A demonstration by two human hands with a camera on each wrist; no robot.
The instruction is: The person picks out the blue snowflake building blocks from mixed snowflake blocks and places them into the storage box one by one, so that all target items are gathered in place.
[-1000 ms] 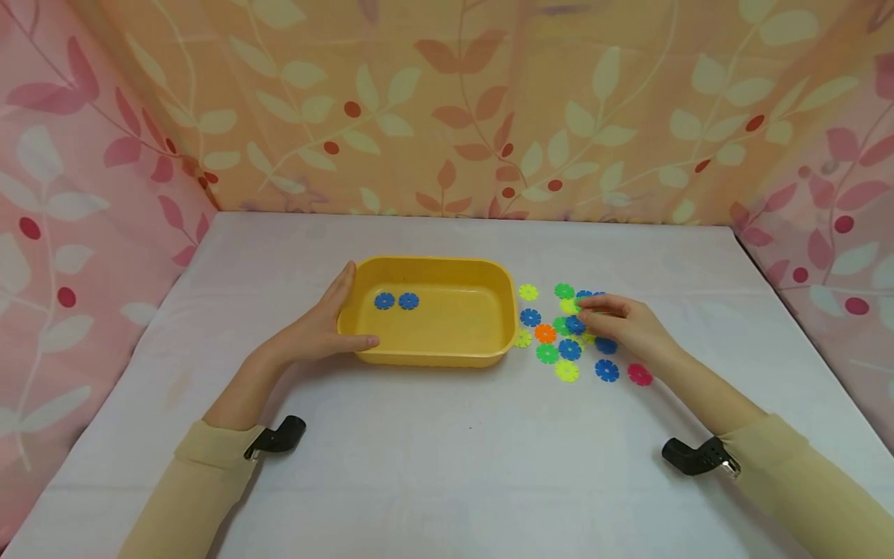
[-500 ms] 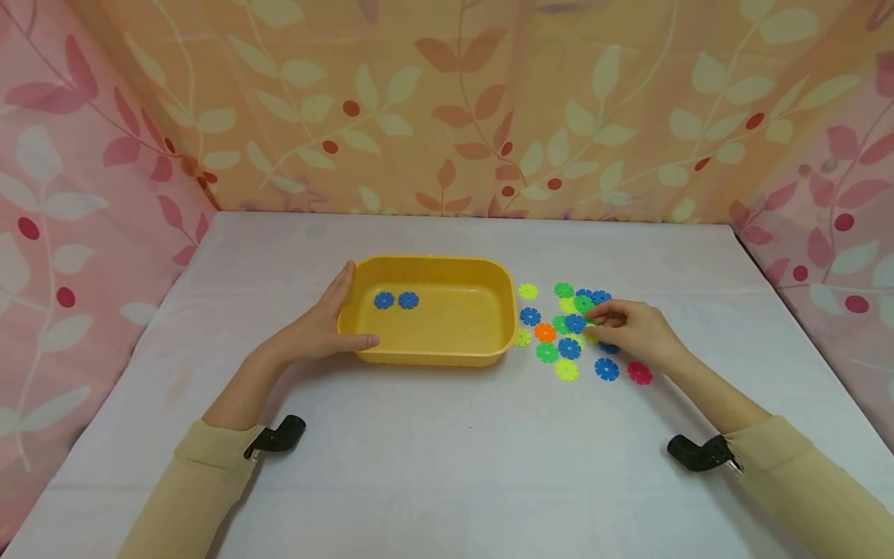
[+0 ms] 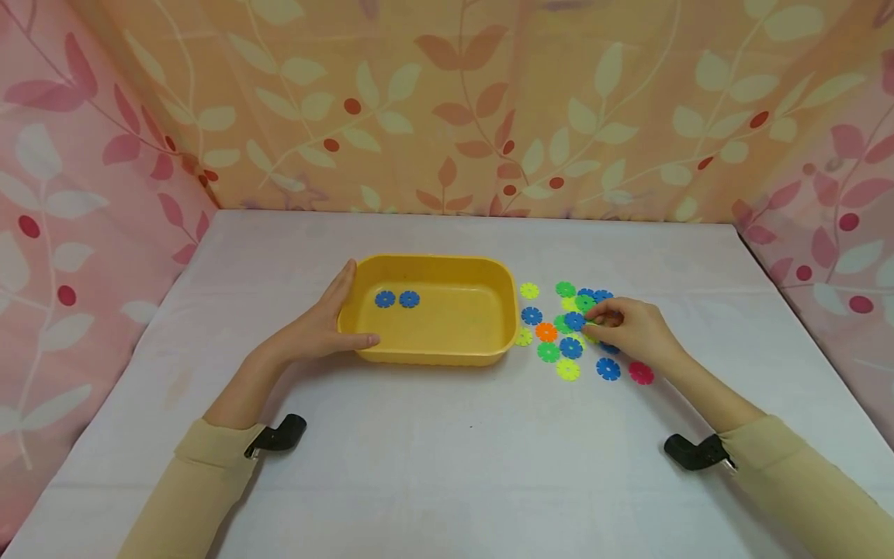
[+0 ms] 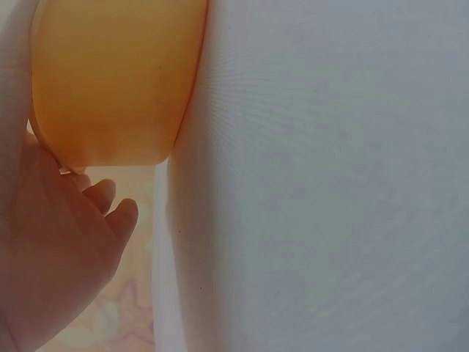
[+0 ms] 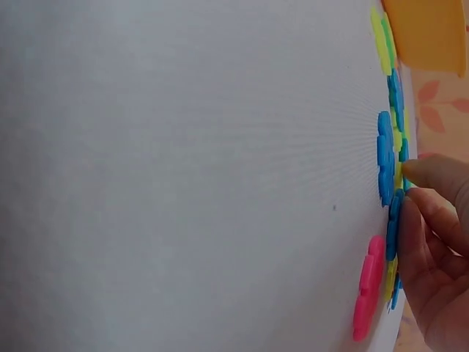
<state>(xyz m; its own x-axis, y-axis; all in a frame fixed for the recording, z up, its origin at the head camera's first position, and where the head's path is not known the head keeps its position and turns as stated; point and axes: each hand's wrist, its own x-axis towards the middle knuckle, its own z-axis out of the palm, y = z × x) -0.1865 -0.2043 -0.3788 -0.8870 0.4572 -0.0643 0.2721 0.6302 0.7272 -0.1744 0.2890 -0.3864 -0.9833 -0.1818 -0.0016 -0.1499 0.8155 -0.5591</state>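
My left hand (image 3: 317, 322) grips the left end of a yellow plastic tub (image 3: 433, 359), its thumb over the near rim and its fingers at the far corner. In the left wrist view, the tub's wall (image 4: 117, 88) rises beside the palm. Two blue snowflake discs (image 3: 409, 299) lie inside the tub. At the right, my right hand (image 3: 639, 332) reaches into a loose cluster of snowflake discs, fingers bent and fingertips at a yellow one (image 5: 398, 176). Whether they pinch it cannot be seen. A blue disc (image 3: 575, 321) lies just left of the fingertips.
Around the right hand lie green (image 3: 548, 352), blue (image 3: 608, 369), yellow (image 3: 568, 370), orange (image 3: 546, 332) and pink (image 3: 641, 373) discs, some overlapping. The white tablecloth (image 3: 447, 466) covers the surface. Patterned fabric (image 3: 447, 101) encloses the back and sides.
My right hand has drawn back slightly to the right and bent its fingers more, uncovering blue and green discs at the back. The left hand and tub stay in place.
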